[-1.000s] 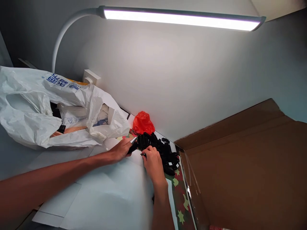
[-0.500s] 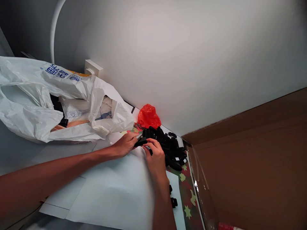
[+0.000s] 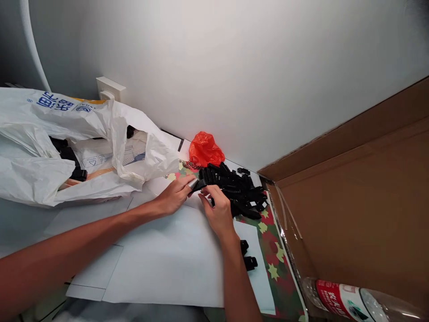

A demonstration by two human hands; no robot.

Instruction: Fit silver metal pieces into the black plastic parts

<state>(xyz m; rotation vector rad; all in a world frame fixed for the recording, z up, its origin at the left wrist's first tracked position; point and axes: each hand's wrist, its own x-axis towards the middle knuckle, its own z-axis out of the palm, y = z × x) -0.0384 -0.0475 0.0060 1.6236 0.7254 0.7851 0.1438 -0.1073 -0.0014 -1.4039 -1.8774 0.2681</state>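
Left hand: the left hand (image 3: 174, 197) is closed, a small black piece (image 3: 200, 184) being gripped between thumb and fingers; a silvery sliver (image 3: 193, 182) is seen at the thumb, too small to be identified.
Right hand: the right hand (image 3: 217, 208) is held with fingers bent and fingertips at the near side of the black piece; whether anything is pinched there cannot be told.
Held piece: it is held above the white sheet (image 3: 167, 264), just left of the pile and toward the worktop's back edge.
Black pile: a heap of black pieces (image 3: 234, 183) is gathered near the back right corner of the worktop (image 3: 281, 277), some being marked with white squares.
Loose pieces: two black pieces (image 3: 250, 263) are laid near the right edge, on pale paper (image 3: 263, 286), and are partly hidden by the right forearm.
Back edge: a crumpled red bag (image 3: 205, 150) is set against the wall, a thin chain (image 3: 189, 165) being seen beside it.
Left side: a white plastic bag (image 3: 129, 161) is spread with its mouth gaping, packets being visible inside.
Right edge: this edge is bordered by brown cardboard (image 3: 362, 188); a red-labelled bottle (image 3: 331, 295) is seen lying beyond the front right corner.
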